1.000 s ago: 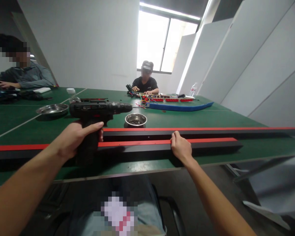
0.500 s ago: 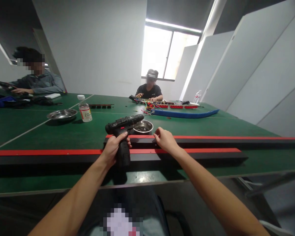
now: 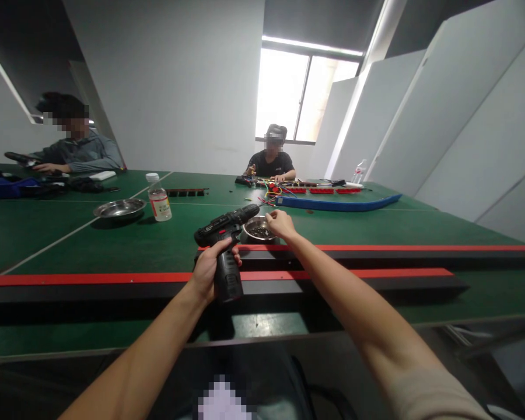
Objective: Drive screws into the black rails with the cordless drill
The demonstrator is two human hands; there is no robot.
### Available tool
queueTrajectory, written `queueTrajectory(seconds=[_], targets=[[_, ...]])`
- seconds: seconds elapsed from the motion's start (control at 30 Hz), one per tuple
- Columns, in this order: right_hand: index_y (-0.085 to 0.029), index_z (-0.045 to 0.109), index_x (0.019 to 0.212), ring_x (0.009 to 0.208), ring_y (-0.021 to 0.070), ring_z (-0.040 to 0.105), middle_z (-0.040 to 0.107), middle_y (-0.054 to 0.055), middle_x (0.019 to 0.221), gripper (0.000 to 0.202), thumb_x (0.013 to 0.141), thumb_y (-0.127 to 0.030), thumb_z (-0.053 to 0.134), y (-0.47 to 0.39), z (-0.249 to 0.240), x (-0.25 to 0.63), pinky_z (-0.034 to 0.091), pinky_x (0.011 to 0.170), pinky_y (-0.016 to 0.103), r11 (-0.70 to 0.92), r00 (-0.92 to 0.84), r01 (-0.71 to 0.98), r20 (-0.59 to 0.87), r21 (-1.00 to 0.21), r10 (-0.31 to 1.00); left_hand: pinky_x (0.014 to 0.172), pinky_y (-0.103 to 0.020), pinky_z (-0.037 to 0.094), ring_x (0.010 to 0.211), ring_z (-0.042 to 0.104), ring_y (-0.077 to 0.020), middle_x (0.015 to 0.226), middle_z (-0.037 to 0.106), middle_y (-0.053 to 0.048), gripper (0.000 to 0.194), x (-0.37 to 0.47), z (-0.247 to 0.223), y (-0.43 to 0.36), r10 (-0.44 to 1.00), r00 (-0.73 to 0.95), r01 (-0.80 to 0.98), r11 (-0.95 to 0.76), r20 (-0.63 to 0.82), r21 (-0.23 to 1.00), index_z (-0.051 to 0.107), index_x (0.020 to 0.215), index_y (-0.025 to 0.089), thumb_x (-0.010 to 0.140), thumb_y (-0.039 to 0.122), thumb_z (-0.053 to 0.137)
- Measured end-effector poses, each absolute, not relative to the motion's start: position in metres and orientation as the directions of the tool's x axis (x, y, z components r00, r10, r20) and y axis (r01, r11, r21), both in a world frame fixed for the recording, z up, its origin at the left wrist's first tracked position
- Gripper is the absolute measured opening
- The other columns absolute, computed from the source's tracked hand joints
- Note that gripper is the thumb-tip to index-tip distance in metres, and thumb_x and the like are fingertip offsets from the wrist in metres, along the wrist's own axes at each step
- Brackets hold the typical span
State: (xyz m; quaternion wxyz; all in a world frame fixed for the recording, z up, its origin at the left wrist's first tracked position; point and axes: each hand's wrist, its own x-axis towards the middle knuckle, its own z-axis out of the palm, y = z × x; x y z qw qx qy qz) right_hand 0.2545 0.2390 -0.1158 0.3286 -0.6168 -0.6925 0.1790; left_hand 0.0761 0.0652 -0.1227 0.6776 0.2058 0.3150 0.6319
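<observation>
My left hand (image 3: 209, 267) is wrapped round the grip of a black cordless drill (image 3: 228, 274), whose bit points up and to the right. At the right rim of a small metal bowl (image 3: 248, 228) with small dark pieces in it is my right hand (image 3: 281, 224), its fingers pinched together; what they hold, if anything, is too small to make out. Two long black bars with red top faces lie across the table, the nearer bar (image 3: 157, 291) below the drill and the farther bar (image 3: 402, 255) just in front of the bowl.
A wider metal dish (image 3: 119, 210) and a labelled bottle (image 3: 160, 201) stand on the green table (image 3: 70, 248) to the left. Beyond the bowl lie a blue curved strip (image 3: 336, 205) and coloured wires (image 3: 275, 190). Two people sit at the far side.
My right hand has moved forward from above the bars to the bowl's rim. My left hand still holds the drill. The whole view has shifted slightly.
</observation>
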Motion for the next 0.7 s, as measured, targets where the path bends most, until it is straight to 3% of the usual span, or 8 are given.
queueTrajectory(seconds=[0.07, 0.13, 0.23, 0.33, 0.53, 0.7], targets=[[-0.017, 0.065, 0.095, 0.094, 0.0233, 0.068, 0.074, 0.013, 0.098, 0.028, 0.095, -0.042, 0.054, 0.211, -0.103, 0.254, 0.048, 0.087, 0.034, 0.277, 0.030, 0.485, 0.333, -0.829, 0.942, 0.056, -0.022, 0.057, 0.053, 0.060, -0.0100, 0.067, 0.061, -0.003, 0.008, 0.076, -0.124, 0.066, 0.988, 0.010, -0.721, 0.112, -0.152, 0.684, 0.062, 0.085, 0.010, 0.089, 0.017, 0.063], [-0.019, 0.061, 0.098, 0.087, 0.0226, 0.069, 0.074, 0.010, 0.092, 0.031, 0.094, -0.048, 0.052, 0.156, -0.087, 0.254, 0.051, 0.083, 0.036, 0.393, 0.078, 0.149, 0.407, -0.907, 0.910, 0.056, -0.022, 0.058, 0.053, 0.061, -0.0103, 0.067, 0.062, -0.003, 0.008, 0.076, -0.124, 0.067, 0.990, 0.015, -0.719, 0.110, -0.143, 0.687, 0.062, 0.086, 0.010, 0.089, 0.017, 0.063], [-0.024, 0.061, 0.106, 0.097, 0.0253, 0.069, 0.073, 0.008, 0.098, 0.034, 0.092, -0.054, 0.052, 0.039, -0.063, 0.256, 0.051, 0.092, 0.043, 0.450, 0.095, -0.252, 0.441, -0.857, 0.893, 0.055, -0.022, 0.058, 0.052, 0.061, -0.0106, 0.066, 0.063, -0.004, 0.009, 0.077, -0.124, 0.066, 0.987, 0.017, -0.723, 0.121, -0.157, 0.680, 0.063, 0.086, 0.009, 0.090, 0.018, 0.062], [-0.026, 0.062, 0.115, 0.102, 0.0314, 0.069, 0.073, 0.008, 0.096, 0.045, 0.086, -0.061, 0.056, -0.068, -0.044, 0.260, 0.048, 0.098, 0.054, 0.243, -0.016, -0.563, 0.304, -0.790, 0.953, 0.055, -0.022, 0.058, 0.051, 0.061, -0.0103, 0.065, 0.063, -0.004, 0.011, 0.076, -0.122, 0.065, 0.983, 0.014, -0.727, 0.137, -0.185, 0.672, 0.063, 0.084, 0.009, 0.091, 0.018, 0.061], [-0.028, 0.057, 0.135, 0.115, 0.0406, 0.064, 0.072, 0.012, 0.117, 0.076, 0.072, -0.071, 0.062, -0.125, -0.047, 0.266, 0.041, 0.099, 0.069, -0.202, -0.355, -0.789, 0.162, -0.580, 0.921, 0.055, -0.022, 0.057, 0.051, 0.061, -0.0100, 0.064, 0.063, -0.003, 0.014, 0.077, -0.117, 0.061, 0.982, 0.004, -0.738, 0.131, -0.190, 0.662, 0.061, 0.083, 0.010, 0.093, 0.019, 0.059], [-0.029, 0.052, 0.140, 0.127, 0.0410, 0.058, 0.060, 0.014, 0.140, 0.079, 0.074, -0.072, 0.059, -0.117, -0.052, 0.265, 0.038, 0.103, 0.071, -0.252, -0.353, -0.845, 0.139, -0.472, 0.925, 0.053, -0.020, 0.055, 0.050, 0.061, -0.0103, 0.062, 0.064, -0.003, 0.015, 0.079, -0.111, 0.058, 0.976, 0.005, -0.728, 0.153, -0.218, 0.668, 0.060, 0.082, 0.012, 0.093, 0.021, 0.059]])
